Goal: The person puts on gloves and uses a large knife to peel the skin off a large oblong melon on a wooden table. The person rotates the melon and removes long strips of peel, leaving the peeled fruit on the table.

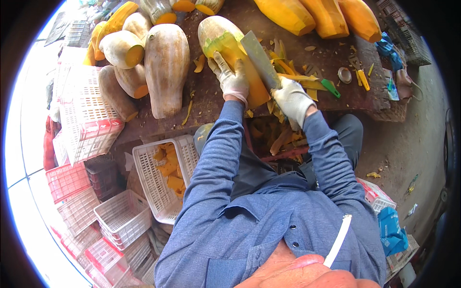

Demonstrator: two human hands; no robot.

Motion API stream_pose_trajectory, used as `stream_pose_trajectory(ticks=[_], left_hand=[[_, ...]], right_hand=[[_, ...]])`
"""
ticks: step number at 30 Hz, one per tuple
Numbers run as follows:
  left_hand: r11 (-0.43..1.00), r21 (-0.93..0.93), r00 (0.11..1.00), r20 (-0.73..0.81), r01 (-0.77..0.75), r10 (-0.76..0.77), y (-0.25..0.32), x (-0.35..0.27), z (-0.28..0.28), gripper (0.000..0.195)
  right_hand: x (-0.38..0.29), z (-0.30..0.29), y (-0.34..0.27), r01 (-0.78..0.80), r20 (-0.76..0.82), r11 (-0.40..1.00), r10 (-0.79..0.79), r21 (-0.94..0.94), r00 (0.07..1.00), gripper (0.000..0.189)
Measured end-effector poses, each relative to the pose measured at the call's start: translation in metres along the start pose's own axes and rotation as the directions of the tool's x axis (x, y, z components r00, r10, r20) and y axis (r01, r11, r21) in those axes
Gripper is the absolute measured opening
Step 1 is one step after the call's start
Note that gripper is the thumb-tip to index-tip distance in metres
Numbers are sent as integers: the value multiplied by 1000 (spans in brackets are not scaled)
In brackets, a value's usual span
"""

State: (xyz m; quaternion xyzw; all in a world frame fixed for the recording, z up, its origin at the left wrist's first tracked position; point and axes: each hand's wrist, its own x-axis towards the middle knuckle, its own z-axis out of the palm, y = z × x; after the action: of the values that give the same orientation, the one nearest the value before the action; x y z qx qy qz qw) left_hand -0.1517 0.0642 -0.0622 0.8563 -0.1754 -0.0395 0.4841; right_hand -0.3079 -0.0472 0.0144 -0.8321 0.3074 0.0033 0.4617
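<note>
A partly peeled pumpkin (225,43) lies on the dark wooden table, its far end still in pale rind and its near part orange. My left hand (230,77), in a whitish work glove, rests on its left side with the fingers spread and steadies it. My right hand (292,100), also gloved, is closed round the handle end of a broad cleaver (260,59). The blade lies along the pumpkin's right side. Strips of peel (284,66) are heaped to the right of the blade. An unpeeled pumpkin (167,68) stands out at the left.
Cut pumpkins (124,50) crowd the table's left; peeled ones (326,18) lie at the far right. A green-handled tool (330,88) and a yellow-handled peeler (363,80) lie at right. A plastic crate (155,194) with orange pieces stands below, beside stacked crates (122,212). Peel fills the space under the table.
</note>
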Motion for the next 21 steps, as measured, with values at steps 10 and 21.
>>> stream_pose_trajectory(ticks=[10, 21], left_hand=[[1000, 9, 1000, 22, 10, -10, 2, 3, 7, 83], [997, -48, 998, -3, -61, 61, -11, 0, 1, 79]], right_hand=[[3, -13, 48, -358, 150, 723, 338, 591, 929, 18], [5, -12, 48, 16, -51, 265, 127, 964, 991, 22]])
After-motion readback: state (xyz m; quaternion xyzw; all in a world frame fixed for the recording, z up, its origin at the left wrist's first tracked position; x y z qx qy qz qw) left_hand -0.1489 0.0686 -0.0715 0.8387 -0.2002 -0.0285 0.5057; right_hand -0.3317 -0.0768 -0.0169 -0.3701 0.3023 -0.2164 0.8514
